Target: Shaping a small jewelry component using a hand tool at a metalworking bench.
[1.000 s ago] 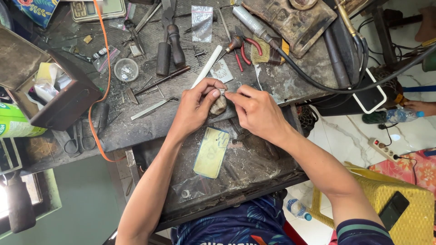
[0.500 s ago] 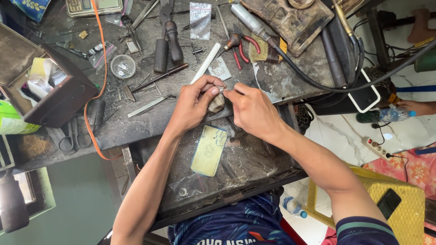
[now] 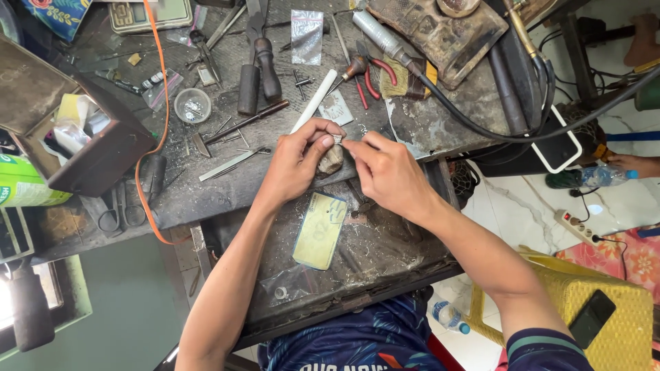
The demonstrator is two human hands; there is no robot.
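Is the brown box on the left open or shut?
Open. The brown box has its lid swung up, and yellow and white paper scraps show inside.

Both forearms bare; left hand [image 3: 292, 165] and right hand [image 3: 385, 175] ungloved; dark blue patterned shirt [image 3: 357, 340]; right sleeve [image 3: 543, 347] stripe-edged.

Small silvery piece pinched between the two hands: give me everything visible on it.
The small silvery piece looks like metal, pale and shiny, possibly a ring; its exact shape is too small to tell. It sits above the worn wooden peg at the workbench edge. The left hand pinches it from the left, and the right hand meets it with its fingertips from the right.
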